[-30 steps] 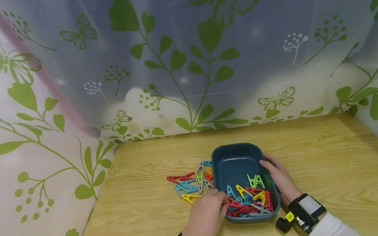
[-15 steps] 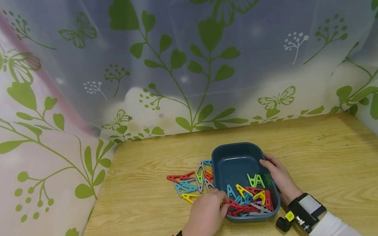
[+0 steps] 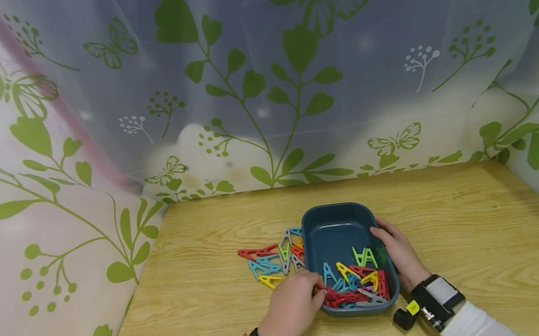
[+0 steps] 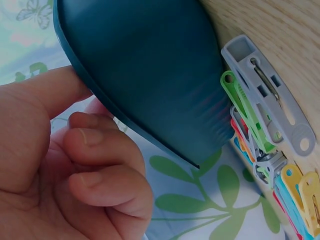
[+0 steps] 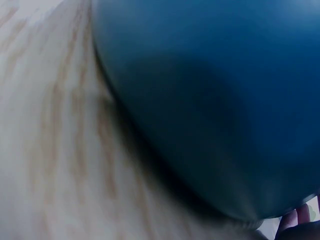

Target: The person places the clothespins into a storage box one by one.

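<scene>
A dark blue plastic bin (image 3: 338, 214) sits on the table with several coloured clothespins (image 3: 349, 296) heaped in its near end. At the bin's left rim, my left hand (image 3: 292, 305) reaches over with thumb and forefinger brought together, pinching a red clothespin (image 3: 330, 292). In the left wrist view, the rim hides these fingertips, while the other fingers of the left hand (image 4: 102, 165) curl outside the wall. My right hand (image 3: 401, 253) grips the bin's right side, thumb over the rim. The right wrist view shows mostly the bin's outer wall (image 5: 210, 100).
More clothespins (image 3: 264, 267) lie loose on the wooden table (image 3: 205, 308), against the bin's left side. A grey clothespin (image 4: 270, 95) is nearest the wall in the left wrist view. Patterned curtains (image 3: 262, 108) enclose the table's back and sides.
A red clothespin by my left fingertips has shifted slightly left, toward the rim. My left hand has barely moved; the bin and right hand stay put.
</scene>
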A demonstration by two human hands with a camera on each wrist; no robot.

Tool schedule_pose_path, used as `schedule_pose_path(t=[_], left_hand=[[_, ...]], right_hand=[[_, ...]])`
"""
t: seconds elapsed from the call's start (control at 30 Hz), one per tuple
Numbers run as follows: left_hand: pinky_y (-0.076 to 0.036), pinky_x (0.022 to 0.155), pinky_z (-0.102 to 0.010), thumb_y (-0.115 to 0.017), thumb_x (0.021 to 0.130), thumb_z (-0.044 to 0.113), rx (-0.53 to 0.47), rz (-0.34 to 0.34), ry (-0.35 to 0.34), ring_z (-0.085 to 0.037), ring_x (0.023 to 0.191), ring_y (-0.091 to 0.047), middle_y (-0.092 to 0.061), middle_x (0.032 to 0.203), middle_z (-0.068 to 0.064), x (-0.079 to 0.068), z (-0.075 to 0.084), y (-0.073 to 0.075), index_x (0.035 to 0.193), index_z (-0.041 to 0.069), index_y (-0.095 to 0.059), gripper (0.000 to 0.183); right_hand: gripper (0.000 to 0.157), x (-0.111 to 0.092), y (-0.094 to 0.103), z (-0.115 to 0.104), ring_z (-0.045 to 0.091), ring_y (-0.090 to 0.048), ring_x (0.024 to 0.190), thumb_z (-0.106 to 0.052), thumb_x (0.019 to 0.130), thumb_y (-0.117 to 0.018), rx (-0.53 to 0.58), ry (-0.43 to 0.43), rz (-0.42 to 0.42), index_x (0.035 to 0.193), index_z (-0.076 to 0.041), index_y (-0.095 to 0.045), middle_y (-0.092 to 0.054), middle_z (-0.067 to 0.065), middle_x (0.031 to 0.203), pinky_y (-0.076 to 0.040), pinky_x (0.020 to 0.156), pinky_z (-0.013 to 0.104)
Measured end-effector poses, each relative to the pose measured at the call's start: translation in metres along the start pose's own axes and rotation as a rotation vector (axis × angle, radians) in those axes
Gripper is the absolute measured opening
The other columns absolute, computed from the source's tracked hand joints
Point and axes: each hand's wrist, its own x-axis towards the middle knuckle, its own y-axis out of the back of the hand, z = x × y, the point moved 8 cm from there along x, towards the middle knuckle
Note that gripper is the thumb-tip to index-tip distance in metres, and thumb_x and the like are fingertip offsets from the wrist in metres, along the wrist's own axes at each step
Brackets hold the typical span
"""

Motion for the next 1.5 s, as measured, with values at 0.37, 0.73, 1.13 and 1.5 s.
schedule_pose_path(t=[0.37,0.73,1.13,1.5], left_hand=[[-0.043,0.059,-0.019,-0.075,0.095,0.022,-0.055,0.043,0.002,0.001,0.067,-0.053,-0.067,0.084,0.009,-0.002,-0.009,0.002,0.092,0.018,-0.073,0.005],[-0.030,0.050,-0.020,-0.072,0.097,0.018,-0.072,0.214,0.052,-0.002,0.054,-0.037,-0.051,0.069,0.008,-0.007,-0.037,0.035,0.094,0.012,-0.072,0.007],[-0.034,0.052,-0.022,-0.078,0.091,0.012,-0.035,0.135,0.130,-0.004,0.056,-0.040,-0.056,0.070,0.005,-0.012,-0.071,0.029,0.086,0.013,-0.069,0.010],[-0.039,0.056,-0.025,-0.080,0.089,0.012,-0.098,-0.077,0.134,-0.006,0.058,-0.046,-0.058,0.069,0.008,-0.019,-0.071,0.006,0.087,0.014,-0.074,0.006]], right_hand=[[0.063,0.002,0.000,0.000,0.005,-0.059,0.107,-0.043,0.108,-0.048,0.021,-0.007,0.007,0.162,-0.016,-0.028,-0.040,0.015,0.160,-0.051,0.086,0.018],[0.064,0.001,0.000,0.000,0.010,-0.057,0.115,-0.044,0.109,-0.046,0.001,-0.017,-0.001,0.164,-0.018,-0.026,-0.038,0.013,0.162,-0.050,0.087,0.017],[0.065,0.001,-0.001,0.000,0.024,-0.050,0.133,-0.045,0.109,-0.046,0.002,-0.024,0.001,0.164,-0.018,-0.024,-0.034,0.012,0.165,-0.049,0.087,0.016],[0.065,0.001,0.000,0.000,0.020,-0.052,0.127,-0.045,0.109,-0.046,-0.014,-0.017,0.004,0.164,-0.017,-0.025,-0.036,0.013,0.163,-0.049,0.087,0.015]])
